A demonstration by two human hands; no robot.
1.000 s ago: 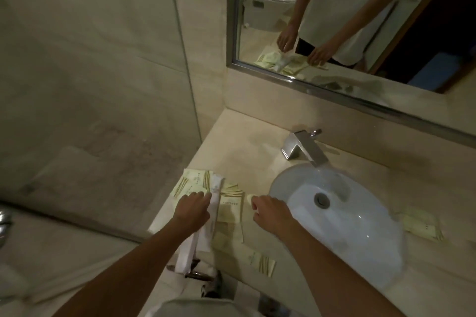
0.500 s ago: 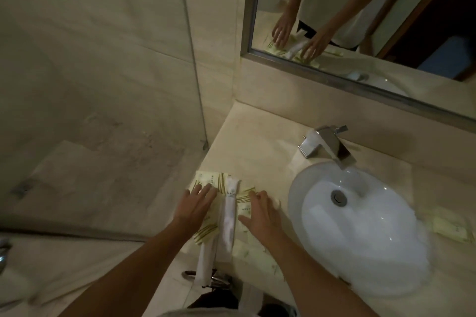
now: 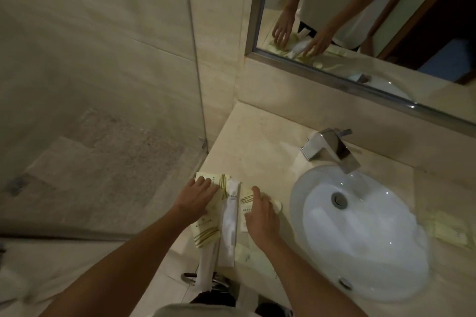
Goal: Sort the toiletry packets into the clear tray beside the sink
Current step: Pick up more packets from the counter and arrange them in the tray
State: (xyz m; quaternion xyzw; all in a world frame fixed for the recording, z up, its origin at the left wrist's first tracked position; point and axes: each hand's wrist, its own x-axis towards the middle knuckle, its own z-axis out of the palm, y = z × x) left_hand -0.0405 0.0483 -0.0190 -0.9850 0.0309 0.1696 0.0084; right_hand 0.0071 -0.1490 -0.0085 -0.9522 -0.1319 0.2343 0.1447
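Note:
Several pale yellow toiletry packets (image 3: 206, 231) with gold stripes lie in a loose pile on the counter left of the sink. A long white packet (image 3: 228, 224) lies lengthwise across the pile, and another white one (image 3: 204, 269) hangs over the counter's front edge. My left hand (image 3: 197, 197) rests flat, fingers spread, on the left packets. My right hand (image 3: 261, 213) rests with straight fingers on the right packets (image 3: 246, 199). More yellow packets (image 3: 449, 230) lie right of the sink. I see no clear tray.
The white oval sink (image 3: 360, 234) fills the counter's middle, with a chrome faucet (image 3: 328, 149) behind it. A mirror (image 3: 373, 20) hangs above, reflecting my hands. A glass shower panel (image 3: 103, 85) stands at the left of the beige counter (image 3: 257, 141).
Both hands have spread out flat on the packet pile on either side of the long white packet. The camera has moved nearer and lower toward the counter.

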